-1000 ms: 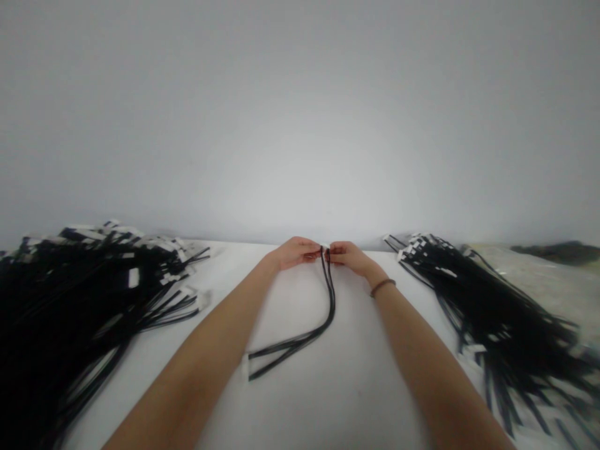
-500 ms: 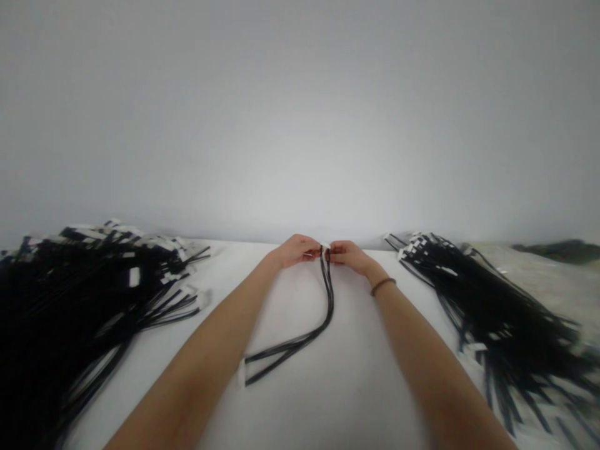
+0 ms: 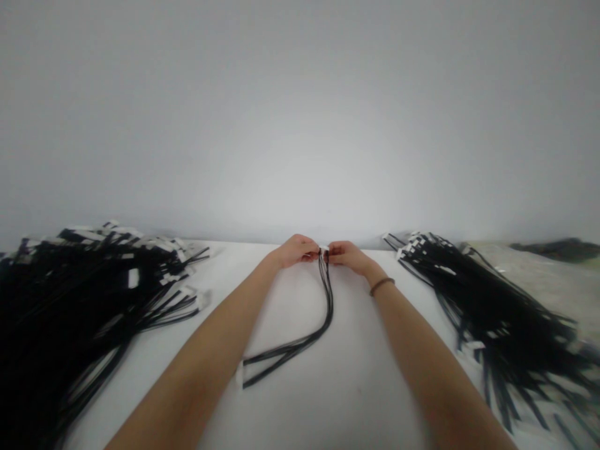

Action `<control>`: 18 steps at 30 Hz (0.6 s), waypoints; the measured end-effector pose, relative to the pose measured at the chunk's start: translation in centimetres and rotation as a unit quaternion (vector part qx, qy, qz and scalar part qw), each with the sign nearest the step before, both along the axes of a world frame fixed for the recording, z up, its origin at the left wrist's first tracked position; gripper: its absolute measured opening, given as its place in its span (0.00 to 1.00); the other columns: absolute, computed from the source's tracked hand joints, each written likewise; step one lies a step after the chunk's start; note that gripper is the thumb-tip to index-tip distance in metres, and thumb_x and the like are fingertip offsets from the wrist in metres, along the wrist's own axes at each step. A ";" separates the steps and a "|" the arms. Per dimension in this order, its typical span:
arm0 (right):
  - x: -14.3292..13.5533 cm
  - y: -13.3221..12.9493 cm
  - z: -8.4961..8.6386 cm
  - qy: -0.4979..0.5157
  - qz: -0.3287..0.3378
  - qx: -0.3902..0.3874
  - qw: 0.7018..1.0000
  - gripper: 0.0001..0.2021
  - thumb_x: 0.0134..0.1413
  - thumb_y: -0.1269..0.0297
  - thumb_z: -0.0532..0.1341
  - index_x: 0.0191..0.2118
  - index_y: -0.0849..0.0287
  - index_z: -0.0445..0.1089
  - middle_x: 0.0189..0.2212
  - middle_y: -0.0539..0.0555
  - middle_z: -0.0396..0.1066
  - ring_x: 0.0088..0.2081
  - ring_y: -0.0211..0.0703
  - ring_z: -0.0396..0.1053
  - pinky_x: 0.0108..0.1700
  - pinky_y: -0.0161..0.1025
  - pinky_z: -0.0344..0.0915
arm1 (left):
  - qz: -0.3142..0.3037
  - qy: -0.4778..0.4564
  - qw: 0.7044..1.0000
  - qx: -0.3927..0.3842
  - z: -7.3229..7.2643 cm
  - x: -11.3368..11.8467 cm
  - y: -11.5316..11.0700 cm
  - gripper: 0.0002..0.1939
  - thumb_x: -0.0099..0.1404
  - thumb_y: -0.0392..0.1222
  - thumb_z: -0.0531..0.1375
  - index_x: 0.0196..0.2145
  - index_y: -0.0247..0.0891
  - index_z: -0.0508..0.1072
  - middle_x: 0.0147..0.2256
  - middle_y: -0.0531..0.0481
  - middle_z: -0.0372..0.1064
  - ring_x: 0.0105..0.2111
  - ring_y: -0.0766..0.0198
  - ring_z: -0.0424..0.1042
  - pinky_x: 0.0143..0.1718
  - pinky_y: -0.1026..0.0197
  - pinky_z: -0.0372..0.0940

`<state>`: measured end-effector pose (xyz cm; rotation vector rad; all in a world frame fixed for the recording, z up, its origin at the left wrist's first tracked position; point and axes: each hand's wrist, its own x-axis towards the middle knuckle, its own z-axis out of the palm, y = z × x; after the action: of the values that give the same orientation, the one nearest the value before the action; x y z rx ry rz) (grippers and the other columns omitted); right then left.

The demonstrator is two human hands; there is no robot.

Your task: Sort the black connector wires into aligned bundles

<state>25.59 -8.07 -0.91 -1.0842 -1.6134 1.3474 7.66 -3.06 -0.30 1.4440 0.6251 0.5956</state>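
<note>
Fingers (image 3: 338, 249) on cable (image 3: 330, 307), white table (image 3: 359, 369), grey wall (image 3: 300, 125)

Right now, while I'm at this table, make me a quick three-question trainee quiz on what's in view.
1. True or false: a bracelet circles the right forearm.
2. Where do the left hand and right hand hold the black wire harness? (a) at its lower connector; (b) midway along its wires; (c) at its upper connector.
3. How many large wire harness piles flank the hands?

Key: 1 true; 2 c; 3 two, one on each side.
</note>
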 end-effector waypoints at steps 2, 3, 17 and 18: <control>0.0 0.0 0.0 0.002 -0.002 -0.002 1.000 0.10 0.33 0.67 0.63 0.27 0.62 0.65 0.23 0.48 0.64 0.25 0.32 0.60 0.28 0.31 0.56 | -0.011 0.004 1.000 0.009 0.1 -0.1 0.0 0.07 0.47 0.36 0.57 0.17 0.31 0.63 0.17 0.53 0.59 0.19 0.73 0.59 0.22 0.66 0.53; -0.1 0.0 0.1 0.001 -0.004 -0.003 1.000 0.10 0.33 0.67 0.63 0.26 0.62 0.64 0.22 0.48 0.64 0.25 0.32 0.60 0.28 0.31 0.56 | -0.016 0.006 1.000 0.014 0.1 -0.1 0.0 0.06 0.47 0.35 0.57 0.17 0.31 0.63 0.17 0.53 0.59 0.18 0.73 0.58 0.22 0.66 0.53; 0.1 -0.1 0.2 0.005 -0.009 0.005 1.000 0.08 0.34 0.68 0.62 0.26 0.63 0.64 0.22 0.47 0.64 0.23 0.30 0.59 0.26 0.30 0.53 | -0.013 0.019 0.997 0.070 -0.5 0.2 -0.1 0.09 0.43 0.33 0.61 0.23 0.31 0.63 0.19 0.55 0.60 0.19 0.74 0.59 0.21 0.69 0.53; 0.1 -0.1 0.1 0.005 -0.003 0.004 1.000 0.09 0.34 0.69 0.62 0.27 0.63 0.64 0.23 0.48 0.64 0.24 0.31 0.60 0.27 0.30 0.54 | -0.011 0.016 0.997 0.069 -0.7 0.2 0.0 0.09 0.43 0.33 0.61 0.23 0.31 0.63 0.20 0.54 0.61 0.20 0.74 0.60 0.22 0.69 0.54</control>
<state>25.66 -8.14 -0.77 -1.0750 -1.6047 1.3402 7.81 -3.06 -0.97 1.5898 0.6012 0.6088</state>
